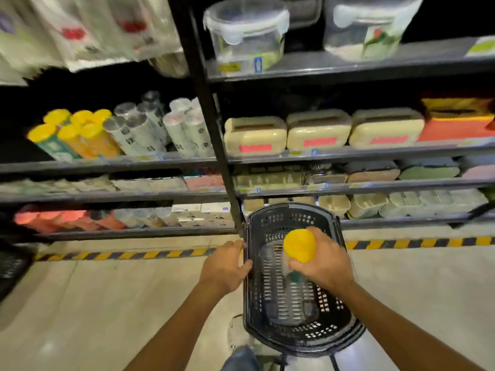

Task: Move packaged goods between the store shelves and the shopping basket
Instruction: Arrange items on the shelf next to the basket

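Note:
A black perforated shopping basket (332, 336) stands on the floor in front of the shelves. Over its inside my right hand (325, 266) grips a yellow-capped roll pack (300, 249), cap end towards me. My left hand (227, 266) holds the basket's left rim. Several more yellow-capped packs (72, 132) lie on the left middle shelf, beside grey and white rolls (150, 129). The basket floor below the held pack looks bare.
A black shelf upright (214, 124) splits the shelving. Cream lidded boxes (318, 132) fill the right middle shelf and clear containers (246, 33) the top one. A yellow-black floor stripe (134, 255) runs along the shelf base. My knee (241, 360) shows at the bottom.

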A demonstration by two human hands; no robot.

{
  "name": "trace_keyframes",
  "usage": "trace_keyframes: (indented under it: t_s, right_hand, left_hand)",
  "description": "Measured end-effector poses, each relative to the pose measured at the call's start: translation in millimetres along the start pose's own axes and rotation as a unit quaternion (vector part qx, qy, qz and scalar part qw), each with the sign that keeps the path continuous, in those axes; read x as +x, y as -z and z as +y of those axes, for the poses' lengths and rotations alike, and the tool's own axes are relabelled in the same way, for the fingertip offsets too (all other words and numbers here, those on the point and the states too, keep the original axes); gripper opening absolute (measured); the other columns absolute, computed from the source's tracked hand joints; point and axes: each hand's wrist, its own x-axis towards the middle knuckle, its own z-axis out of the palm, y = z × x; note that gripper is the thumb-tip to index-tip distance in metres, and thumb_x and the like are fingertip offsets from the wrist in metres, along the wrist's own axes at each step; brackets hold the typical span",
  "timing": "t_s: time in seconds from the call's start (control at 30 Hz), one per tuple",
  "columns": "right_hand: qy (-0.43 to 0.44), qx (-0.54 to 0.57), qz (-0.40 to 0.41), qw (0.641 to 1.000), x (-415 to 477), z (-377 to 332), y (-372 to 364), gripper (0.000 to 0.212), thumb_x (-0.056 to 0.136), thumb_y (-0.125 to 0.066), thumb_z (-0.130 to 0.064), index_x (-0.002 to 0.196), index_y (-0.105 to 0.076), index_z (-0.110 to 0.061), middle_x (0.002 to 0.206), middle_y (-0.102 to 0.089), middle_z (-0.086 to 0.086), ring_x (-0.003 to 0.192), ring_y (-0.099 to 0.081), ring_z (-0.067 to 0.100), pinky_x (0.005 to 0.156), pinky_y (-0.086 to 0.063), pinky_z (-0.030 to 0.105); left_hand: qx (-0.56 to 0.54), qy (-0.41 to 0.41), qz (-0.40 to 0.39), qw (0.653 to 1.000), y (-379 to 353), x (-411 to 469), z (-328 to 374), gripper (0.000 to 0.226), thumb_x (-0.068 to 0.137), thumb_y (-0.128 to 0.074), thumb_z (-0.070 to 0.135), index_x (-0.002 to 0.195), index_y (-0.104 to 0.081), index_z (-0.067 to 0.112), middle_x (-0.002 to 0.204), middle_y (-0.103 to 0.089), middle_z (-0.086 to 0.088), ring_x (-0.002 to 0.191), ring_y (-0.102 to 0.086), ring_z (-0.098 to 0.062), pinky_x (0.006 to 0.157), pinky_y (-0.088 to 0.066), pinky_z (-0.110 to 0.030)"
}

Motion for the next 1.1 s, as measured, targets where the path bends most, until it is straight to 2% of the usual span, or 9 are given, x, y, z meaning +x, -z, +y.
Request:
trace_keyframes:
  t_s: [0.23, 0.37, 0.43, 0.6, 0.7, 0.83, 0.97, 1.03, 1.1]
  right_hand:
    - [0.106, -0.031, 0.003, 0.994, -19.5, -111.7, 26.7, 0.076, 0.065, -0.069, -0.065, 0.128, -0.044, -0.03, 0.114, -0.064, 0.0, 0.102, -0.062, 0.023, 0.077, -0.051, 0.033]
    - [0.157, -0.057, 0.021, 0.986, -15.6, -183.8, 20.7, 0.071, 0.066, -0.068, -0.063, 0.125, -0.048, -0.028, 0.11, -0.067, 0.003, 0.102, -0.062, 0.025, 0.07, -0.045, 0.029]
    - [0.18, -0.058, 0.023, 0.982, -10.5, -218.9, 12.8, 0.072, 0.066, -0.067, -0.064, 0.126, -0.048, -0.029, 0.111, -0.067, 0.003, 0.103, -0.062, 0.026, 0.072, -0.046, 0.03]
    - [0.206, -0.07, 0.028, 0.976, -3.2, -308.9, -17.1, 0.084, 0.064, -0.062, -0.073, 0.133, -0.042, -0.03, 0.116, -0.064, 0.002, 0.106, -0.06, 0.026, 0.081, -0.05, 0.034]
    - [0.22, -0.057, 0.031, 0.973, -3.5, -362.4, -41.1, 0.085, 0.062, -0.06, -0.077, 0.132, -0.044, -0.032, 0.115, -0.064, 0.0, 0.103, -0.061, 0.023, 0.078, -0.053, 0.035]
    - [0.228, -0.049, 0.035, 0.972, -3.9, -433.4, -71.9, 0.074, 0.068, -0.066, -0.067, 0.128, -0.047, -0.028, 0.111, -0.064, 0.001, 0.099, -0.061, 0.022, 0.068, -0.049, 0.03]
    - [0.231, -0.054, 0.033, 0.971, 2.5, -493.8, -92.4, 0.069, 0.072, -0.068, -0.061, 0.128, -0.047, -0.026, 0.117, -0.062, 0.005, 0.106, -0.057, 0.025, 0.078, -0.046, 0.032]
    - [0.233, -0.044, 0.04, 0.971, 10.4, -519.5, -101.5, 0.069, 0.072, -0.069, -0.059, 0.129, -0.047, -0.025, 0.119, -0.062, 0.006, 0.109, -0.057, 0.027, 0.079, -0.046, 0.033]
    - [0.238, -0.03, 0.045, 0.97, 22.8, -545.5, -111.1, 0.072, 0.071, -0.069, -0.061, 0.129, -0.047, -0.024, 0.117, -0.063, 0.006, 0.106, -0.058, 0.028, 0.077, -0.048, 0.036]
  left_hand:
    - [-0.082, 0.084, 0.11, 0.987, 65.6, -67.3, -37.0, 0.049, 0.092, -0.052, 0.041, 0.137, -0.043, 0.023, 0.137, -0.052, 0.0, 0.125, -0.049, -0.019, 0.101, -0.041, -0.033]
    - [-0.079, 0.115, 0.151, 0.979, 107.3, -78.6, -71.8, 0.046, 0.093, -0.05, 0.041, 0.135, -0.044, 0.025, 0.131, -0.056, -0.002, 0.117, -0.054, -0.022, 0.095, -0.045, -0.034]
    - [-0.088, 0.121, 0.176, 0.973, 129.9, -82.8, -97.0, 0.044, 0.092, -0.051, 0.041, 0.133, -0.046, 0.025, 0.131, -0.056, -0.002, 0.117, -0.054, -0.021, 0.094, -0.046, -0.035]
    - [-0.084, 0.129, 0.177, 0.972, 180.8, -95.6, -171.1, 0.045, 0.093, -0.051, 0.04, 0.134, -0.044, 0.023, 0.132, -0.055, -0.003, 0.116, -0.055, -0.023, 0.093, -0.045, -0.036]
    - [-0.085, 0.115, 0.184, 0.972, 207.9, -106.9, -222.1, 0.044, 0.093, -0.051, 0.039, 0.134, -0.044, 0.022, 0.134, -0.053, -0.002, 0.116, -0.054, -0.02, 0.093, -0.043, -0.034]
    - [-0.079, 0.107, 0.183, 0.974, 241.9, -119.1, -292.7, 0.046, 0.093, -0.052, 0.04, 0.135, -0.044, 0.024, 0.132, -0.054, 0.0, 0.118, -0.053, -0.019, 0.094, -0.044, -0.035]
    - [-0.083, 0.106, 0.192, 0.972, 270.7, -117.3, -351.9, 0.042, 0.093, -0.053, 0.038, 0.131, -0.048, 0.022, 0.127, -0.057, 0.0, 0.112, -0.056, -0.017, 0.092, -0.046, -0.034]
    - [-0.079, 0.104, 0.201, 0.971, 283.5, -108.5, -376.7, 0.042, 0.093, -0.053, 0.039, 0.129, -0.049, 0.02, 0.127, -0.058, -0.001, 0.112, -0.056, -0.018, 0.092, -0.047, -0.034]
    - [-0.071, 0.101, 0.204, 0.971, 297.9, -95.0, -400.1, 0.047, 0.093, -0.052, 0.042, 0.134, -0.046, 0.02, 0.132, -0.055, -0.001, 0.119, -0.053, -0.02, 0.097, -0.045, -0.035]
